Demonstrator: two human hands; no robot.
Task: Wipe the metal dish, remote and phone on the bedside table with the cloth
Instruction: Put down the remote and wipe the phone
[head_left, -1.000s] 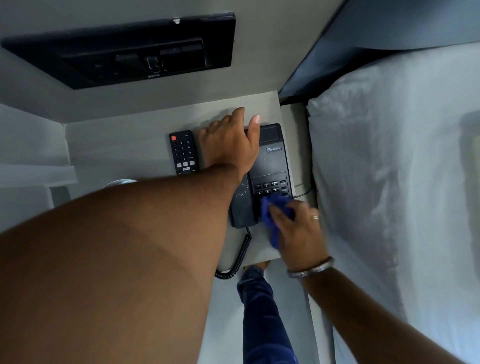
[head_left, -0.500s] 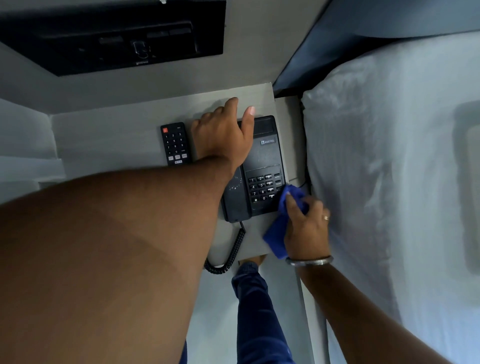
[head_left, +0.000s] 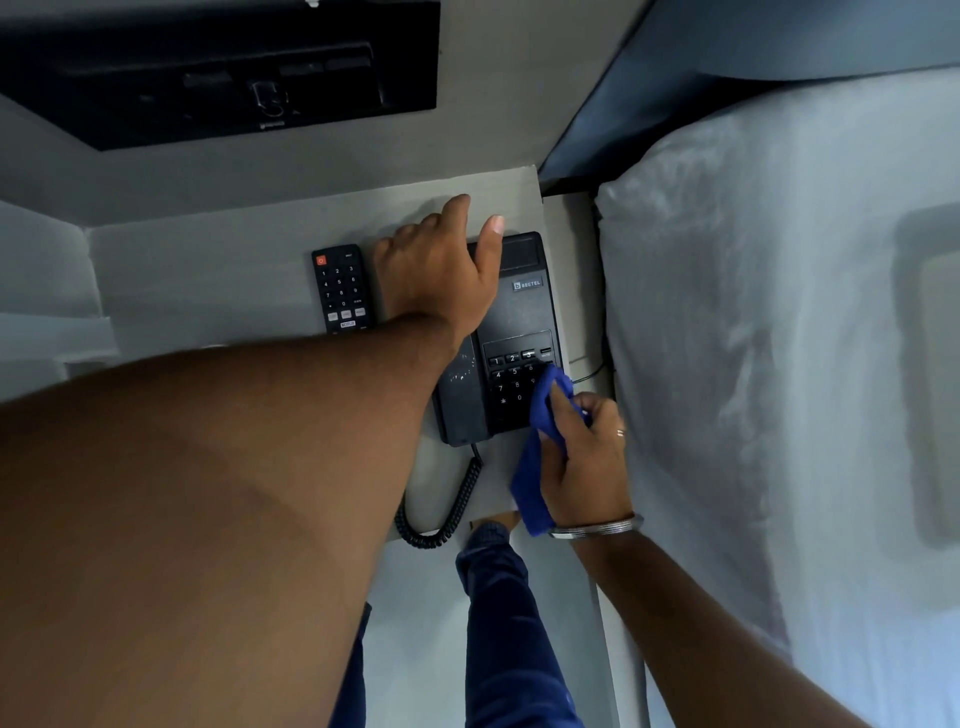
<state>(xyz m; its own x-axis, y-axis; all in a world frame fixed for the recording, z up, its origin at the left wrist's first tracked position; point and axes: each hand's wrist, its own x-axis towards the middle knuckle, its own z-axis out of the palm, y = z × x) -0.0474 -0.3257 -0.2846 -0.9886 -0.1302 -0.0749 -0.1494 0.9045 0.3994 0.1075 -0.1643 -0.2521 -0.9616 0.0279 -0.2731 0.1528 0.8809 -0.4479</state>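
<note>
A black desk phone (head_left: 524, 312) sits at the right end of the pale bedside table (head_left: 208, 270). My left hand (head_left: 441, 270) rests on top of the phone's handset side, fingers over its far edge, thumb lying on the body. My right hand (head_left: 592, 457) grips a blue cloth (head_left: 535, 467) and presses its tip onto the right part of the keypad. A black remote (head_left: 343, 288) lies flat just left of my left hand. The metal dish is hidden behind my left forearm.
The phone's coiled cord (head_left: 447, 509) loops off the table's front edge. A white-sheeted bed (head_left: 779, 364) runs along the right side. A dark wall panel (head_left: 223, 67) hangs above the table. My blue-trousered leg (head_left: 504, 623) stands below.
My right hand with the cloth swept from the keypad's lower middle out to the phone's right edge, then back up onto the right keys. My left hand stayed on the phone.
</note>
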